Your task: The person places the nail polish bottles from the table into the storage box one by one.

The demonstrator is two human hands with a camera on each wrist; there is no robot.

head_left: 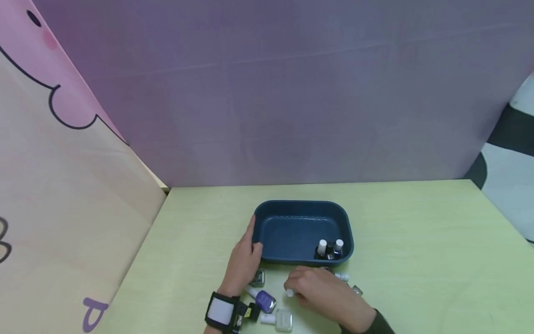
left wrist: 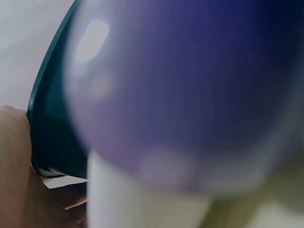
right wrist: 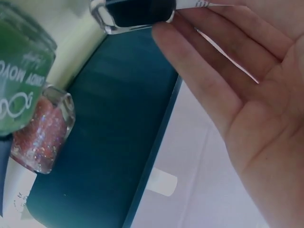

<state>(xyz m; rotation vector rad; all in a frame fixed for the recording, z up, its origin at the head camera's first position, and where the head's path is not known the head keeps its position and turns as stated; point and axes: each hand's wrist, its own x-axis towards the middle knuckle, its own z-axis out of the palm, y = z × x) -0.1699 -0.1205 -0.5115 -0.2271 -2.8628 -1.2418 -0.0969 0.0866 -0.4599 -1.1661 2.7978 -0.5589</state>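
Head view: the dark blue tray (head_left: 288, 234) sits on the surface (head_left: 417, 232) with 1 long side facing the person, an orientation that probably allows access over the near rim. The left grip (head_left: 243, 262) rests at the tray's left wall, index finger straight along it and thumb near the near-left corner; it is not wrapped around the tray, and the contact appears to serve as a brace against sliding. The right grip (head_left: 313, 287) is closed in front of the near rim, with a white cap (head_left: 289, 292) projecting beside its fingers. In the right wrist view, this grip has hold of a dark bottle (right wrist: 140, 12) near the cap end, which leaves the glass body outside the palm; the thumb is hidden. Inside the tray, 3 bottles (head_left: 322, 250) stand upright in the near-right corner, where the walls likely limit tipping. A purple bottle (head_left: 265, 301) and a pale bottle (head_left: 284, 320) lie on their sides between the forearms, within short reach. The right wrist view also shows a green bottle (right wrist: 21, 76) and a pink glitter bottle (right wrist: 42, 133) close together.
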